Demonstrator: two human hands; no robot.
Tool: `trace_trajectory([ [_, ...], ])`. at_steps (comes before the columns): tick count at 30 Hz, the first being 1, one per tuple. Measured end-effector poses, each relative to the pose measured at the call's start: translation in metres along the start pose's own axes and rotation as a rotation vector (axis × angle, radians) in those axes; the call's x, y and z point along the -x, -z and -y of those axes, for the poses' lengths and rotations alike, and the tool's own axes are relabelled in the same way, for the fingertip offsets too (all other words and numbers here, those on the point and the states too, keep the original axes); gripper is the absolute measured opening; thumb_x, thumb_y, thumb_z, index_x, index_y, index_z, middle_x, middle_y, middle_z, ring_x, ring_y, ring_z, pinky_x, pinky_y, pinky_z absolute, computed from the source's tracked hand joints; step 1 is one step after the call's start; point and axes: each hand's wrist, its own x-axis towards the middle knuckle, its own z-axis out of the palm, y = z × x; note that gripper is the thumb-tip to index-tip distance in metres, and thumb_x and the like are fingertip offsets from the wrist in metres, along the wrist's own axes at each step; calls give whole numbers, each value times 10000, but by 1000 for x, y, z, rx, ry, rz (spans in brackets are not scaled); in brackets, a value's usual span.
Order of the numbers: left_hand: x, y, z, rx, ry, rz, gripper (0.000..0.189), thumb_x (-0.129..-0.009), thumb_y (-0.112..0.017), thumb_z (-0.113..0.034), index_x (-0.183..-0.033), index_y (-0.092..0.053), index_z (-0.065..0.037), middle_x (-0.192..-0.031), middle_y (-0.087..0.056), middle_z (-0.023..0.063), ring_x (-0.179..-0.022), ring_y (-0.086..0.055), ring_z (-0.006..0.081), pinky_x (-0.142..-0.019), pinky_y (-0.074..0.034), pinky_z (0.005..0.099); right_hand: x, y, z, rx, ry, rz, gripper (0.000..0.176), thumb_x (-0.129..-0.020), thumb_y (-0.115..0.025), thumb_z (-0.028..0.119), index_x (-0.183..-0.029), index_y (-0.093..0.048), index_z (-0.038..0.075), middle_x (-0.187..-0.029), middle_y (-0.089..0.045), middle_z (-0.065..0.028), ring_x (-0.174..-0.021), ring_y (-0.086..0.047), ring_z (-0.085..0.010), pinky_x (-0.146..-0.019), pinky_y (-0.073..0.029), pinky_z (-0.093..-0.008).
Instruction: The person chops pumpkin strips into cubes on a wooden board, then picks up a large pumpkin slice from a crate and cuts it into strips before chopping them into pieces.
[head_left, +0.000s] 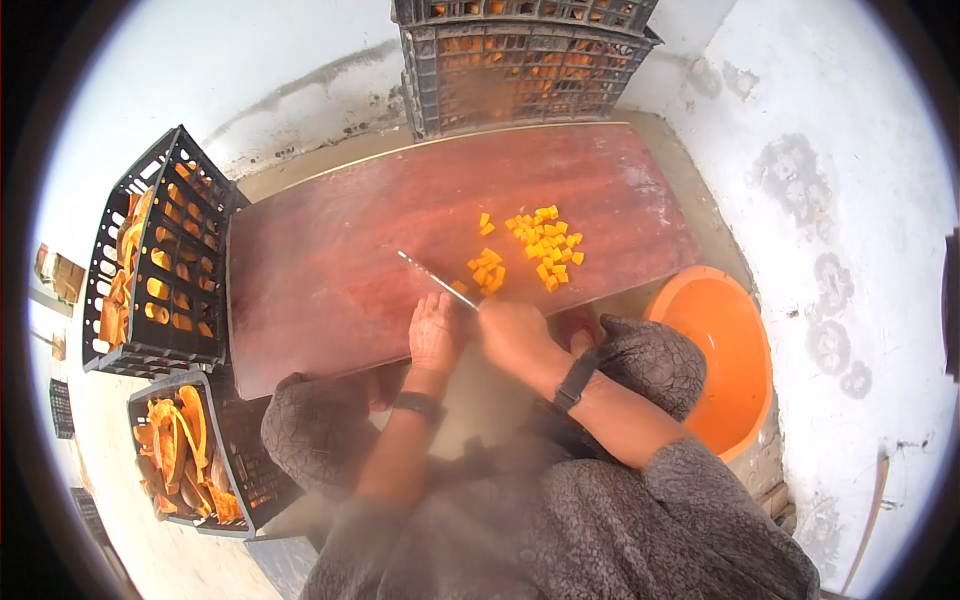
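Observation:
My right hand (pixel 515 335) is closed around the handle of a knife (pixel 432 274), whose thin blade points up and left over the front part of a reddish board (pixel 340 260). Beside the blade, my left hand (pixel 435 335) rests at the board's near edge with its fingers drawn together; what they hold, if anything, is hidden. A small orange piece (pixel 459 287) shows at the blade close to those fingers. Just beyond the knife lie cut orange cubes, apparently pumpkin (pixel 487 270), and a larger group of cubes (pixel 547 238) spreads farther right.
An orange basin (pixel 725 370) stands at the right, by my knee. Black crates with orange chunks stand at the left (pixel 170 255) and behind the board (pixel 520 80). A lower crate (pixel 190 455) holds orange peels or slices. White walls (pixel 840 220) border the space.

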Motion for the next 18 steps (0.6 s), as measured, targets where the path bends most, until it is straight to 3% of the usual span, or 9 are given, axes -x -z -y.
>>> trace_trajectory([
  [2, 0, 3, -3, -12, 7, 6, 125, -775, -561, -52, -898, -543, -42, -897, -566, 144, -871, -550, 336, -790, -460, 423, -3, -11, -5, 23, 4, -66, 110, -755, -583, 86, -798, -628, -5, -758, -653, -212, -742, -655, -391, -665, -517, -478],
  [4, 1, 2, -4, 19, 20, -54, 250, -735, -623, -39, -976, -557, -42, -888, -570, 147, -881, -559, 351, -774, -480, 437, -5, -22, -14, 5, 16, -141, 90, -770, -583, 96, -785, -620, 15, -740, -652, -190, -724, -655, -365, -657, -517, -458],
  [8, 2, 6, -6, 26, 18, -42, 272, -742, -607, -29, -1011, -570, -53, -929, -569, 158, -905, -558, 355, -781, -479, 443, -4, -25, -28, -60, -18, -239, 97, -805, -577, 122, -769, -615, 40, -714, -642, -160, -716, -642, -344, -657, -503, -450],
  [15, 4, 12, -11, -11, 96, -33, 265, -763, -590, -28, -1025, -586, -59, -940, -575, 158, -937, -562, 358, -810, -480, 440, 13, 6, -26, -69, -20, -219, 128, -830, -568, 146, -769, -609, 41, -710, -633, -175, -709, -631, -362, -646, -489, -462],
  [18, 2, 6, -8, 21, 89, -54, 224, -769, -585, -31, -992, -588, -51, -934, -583, 153, -936, -565, 353, -812, -480, 440, 20, 20, -19, -85, -14, -115, 186, -840, -583, 176, -808, -623, -3, -756, -640, -227, -766, -632, -416, -680, -489, -495],
])
